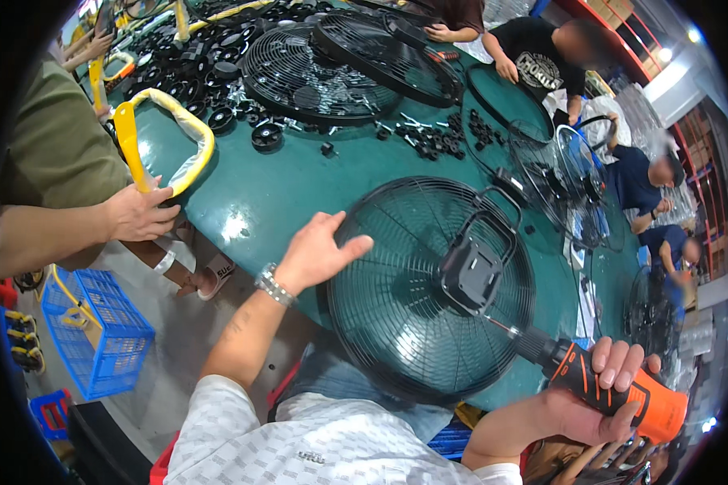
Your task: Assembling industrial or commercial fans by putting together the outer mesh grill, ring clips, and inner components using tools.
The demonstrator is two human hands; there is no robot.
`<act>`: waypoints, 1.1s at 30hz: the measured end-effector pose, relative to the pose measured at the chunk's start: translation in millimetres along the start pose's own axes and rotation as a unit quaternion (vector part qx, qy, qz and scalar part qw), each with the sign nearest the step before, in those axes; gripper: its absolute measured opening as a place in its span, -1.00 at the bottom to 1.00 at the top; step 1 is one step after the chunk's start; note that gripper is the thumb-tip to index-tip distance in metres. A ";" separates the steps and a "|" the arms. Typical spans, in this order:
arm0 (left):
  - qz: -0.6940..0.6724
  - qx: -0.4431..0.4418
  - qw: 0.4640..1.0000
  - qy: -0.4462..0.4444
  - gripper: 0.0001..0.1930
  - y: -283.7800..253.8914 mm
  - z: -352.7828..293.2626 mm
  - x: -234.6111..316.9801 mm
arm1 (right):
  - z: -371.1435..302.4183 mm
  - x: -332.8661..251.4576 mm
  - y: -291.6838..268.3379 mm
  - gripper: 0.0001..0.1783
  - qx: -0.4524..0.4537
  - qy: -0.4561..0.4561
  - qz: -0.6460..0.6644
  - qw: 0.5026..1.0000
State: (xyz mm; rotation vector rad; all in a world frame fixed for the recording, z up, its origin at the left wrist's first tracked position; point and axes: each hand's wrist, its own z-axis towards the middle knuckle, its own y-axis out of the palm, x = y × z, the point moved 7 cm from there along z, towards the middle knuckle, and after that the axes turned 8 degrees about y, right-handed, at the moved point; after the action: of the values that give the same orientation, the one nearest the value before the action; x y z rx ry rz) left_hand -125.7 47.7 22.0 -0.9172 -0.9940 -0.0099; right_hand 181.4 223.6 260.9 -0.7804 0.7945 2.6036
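In front of me a round black wire fan [412,275] lies on the green table, its boxy motor housing [473,271] and carrying handle facing up. My right hand [607,396] grips an orange and black cordless screwdriver [590,380]. Its long bit points at the near edge of the housing; whether the tip touches a screw, I cannot tell. My left hand [319,250] is at the fan's left rim, fingers spread, thumb over the wire guard, holding nothing. A metal bracelet [275,284] circles that wrist.
A co-worker's hand [141,212] at left rests by a yellow wrapped tube frame [198,145]. Black fan guards [323,73], loose screws and small black parts [437,141] cover the table's far side. More people work at right. A blue crate [97,327] stands on the floor.
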 end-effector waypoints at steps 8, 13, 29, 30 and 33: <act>-0.064 0.004 0.995 -0.080 -0.02 -1.4 -2.6 9.6 | 10.0 28.3 11.4 -0.41 0.025 0.012 -0.030 0.999; -0.086 0.012 0.991 -0.097 -0.07 4.0 -17.1 14.6 | 21.4 42.8 19.9 -0.42 0.010 0.016 -0.047 0.999; -0.136 0.048 0.987 -0.077 -0.11 14.6 -39.6 17.7 | 43.4 85.3 48.8 -0.43 -0.048 0.081 -0.061 0.994; -0.127 0.061 0.988 -0.059 -0.11 12.8 -39.1 19.4 | 43.7 85.6 48.0 -0.43 -0.047 0.084 -0.062 0.993; -0.116 0.077 0.990 -0.033 -0.11 10.0 -40.5 23.1 | 44.3 86.8 45.3 -0.42 -0.042 0.091 -0.060 0.993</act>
State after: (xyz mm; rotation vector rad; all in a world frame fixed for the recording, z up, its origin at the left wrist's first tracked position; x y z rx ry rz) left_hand -79.5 36.0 23.4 -0.6619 -1.1433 -0.0973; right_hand 74.0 224.6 260.4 -1.0682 0.6655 2.4978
